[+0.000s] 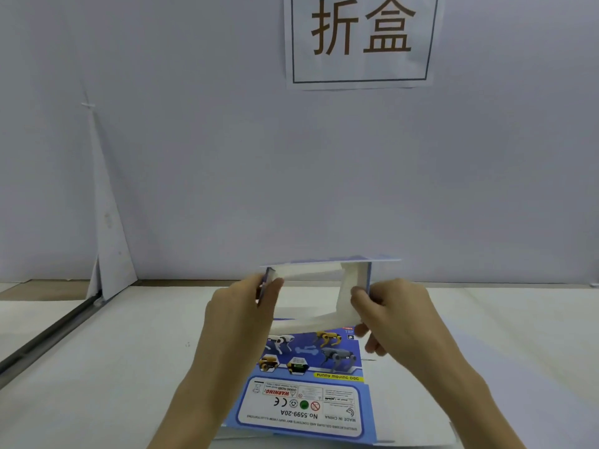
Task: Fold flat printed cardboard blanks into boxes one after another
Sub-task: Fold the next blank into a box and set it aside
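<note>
- Bottom centre of the frame: a flat blank [308, 400] lies on the table [97, 367], its blue printed face up. It shows toy robot dogs, a yellow strip reading "FUNNY MOVING DOG", a warning panel and "No. 5599-20A", all upside down to the viewer.
- Just above it, lower centre: two bare forearms reach in from the bottom edge, hands apart and level with each other.
- The left hand [240, 315] grips the left edge of a half-opened box [311, 271], its fingers curled round the blue wall.
- The right hand [395, 315] pinches the box's right wall, thumb on the white inner face.
- The box is held off the table at centre frame, above the far end of the flat blank. It forms an open sleeve, white inside and blue at its edges, with a white flap slanting down toward the blank.
- Lower left: a dark rail [48, 335] runs diagonally across the pale table.
- Left, at the table's far edge: a white sheet [110, 254] leans in a tall point against the wall [227, 157].
- Top centre-right: a paper sign [361, 40] with two large brown Chinese characters in a dark frame; its top is cut off.
- The hands cover both side walls of the box, and its outer print cannot be made out. White edges show under the flat blank; how many lie there cannot be told.
</note>
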Tool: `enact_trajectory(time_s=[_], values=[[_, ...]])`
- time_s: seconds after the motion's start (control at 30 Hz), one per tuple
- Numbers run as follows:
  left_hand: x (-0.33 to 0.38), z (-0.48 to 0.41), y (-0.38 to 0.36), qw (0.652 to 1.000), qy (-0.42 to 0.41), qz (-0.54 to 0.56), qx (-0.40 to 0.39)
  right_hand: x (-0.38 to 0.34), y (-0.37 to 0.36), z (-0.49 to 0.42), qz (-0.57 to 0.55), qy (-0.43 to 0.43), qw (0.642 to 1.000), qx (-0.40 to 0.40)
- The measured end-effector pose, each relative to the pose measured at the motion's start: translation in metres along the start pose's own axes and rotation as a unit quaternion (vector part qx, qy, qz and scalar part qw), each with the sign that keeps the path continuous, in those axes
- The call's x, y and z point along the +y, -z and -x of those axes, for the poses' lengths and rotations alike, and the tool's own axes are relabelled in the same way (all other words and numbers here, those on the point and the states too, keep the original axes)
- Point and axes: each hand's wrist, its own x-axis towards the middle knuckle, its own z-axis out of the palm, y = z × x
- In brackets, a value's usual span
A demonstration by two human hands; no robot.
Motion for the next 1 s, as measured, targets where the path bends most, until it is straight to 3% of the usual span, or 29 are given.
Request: enact_trajectory(time_s=[0.1, 0.2, 0.3, 0.4, 0.47, 0.53, 0.6, 0.67, 0.77, 0.83, 0.9, 1.0], values=[[0.008, 0.003, 0.006, 0.992, 0.001, 0.127, -0.001, 0.002, 0.011, 0.001, -0.041, 0.03, 0.998, 0.044], [0.014, 0.004, 0.009, 0.958, 0.016, 0.287, -0.02, 0.004, 0.017, -0.002, -0.056, 0.087, 0.989, 0.11], [0.016, 0.006, 0.01, 0.921, 0.033, 0.387, -0.035, 0.004, 0.016, -0.003, -0.076, 0.05, 0.982, 0.167], [0.017, 0.01, 0.009, 0.939, -0.029, 0.339, -0.052, 0.0, 0.016, 0.0, -0.173, 0.017, 0.964, 0.201], [0.021, 0.011, 0.006, 0.965, -0.081, 0.246, -0.045, -0.007, 0.016, 0.005, -0.225, 0.016, 0.96, 0.164], [0.021, 0.011, 0.0, 0.985, -0.105, 0.139, -0.004, -0.012, 0.016, 0.007, -0.228, 0.023, 0.97, 0.086], [0.016, 0.007, 0.0, 0.988, -0.111, 0.103, 0.03, -0.014, 0.019, 0.01, -0.196, 0.036, 0.979, 0.033], [0.007, 0.003, 0.003, 0.987, -0.135, 0.086, 0.029, -0.011, 0.025, 0.008, -0.18, 0.071, 0.977, 0.089], [-0.005, 0.001, 0.009, 0.977, -0.185, 0.102, 0.005, -0.003, 0.033, 0.004, -0.266, 0.16, 0.929, 0.202], [-0.011, 0.0, 0.012, 0.968, -0.209, 0.14, 0.001, 0.001, 0.036, 0.0, -0.405, 0.162, 0.885, 0.164], [-0.014, -0.002, 0.017, 0.963, -0.221, 0.152, 0.0, 0.004, 0.034, -0.006, -0.559, 0.086, 0.822, 0.064], [-0.01, -0.002, 0.018, 0.958, -0.25, 0.139, 0.001, 0.005, 0.017, -0.013, -0.707, -0.134, 0.69, -0.074]])
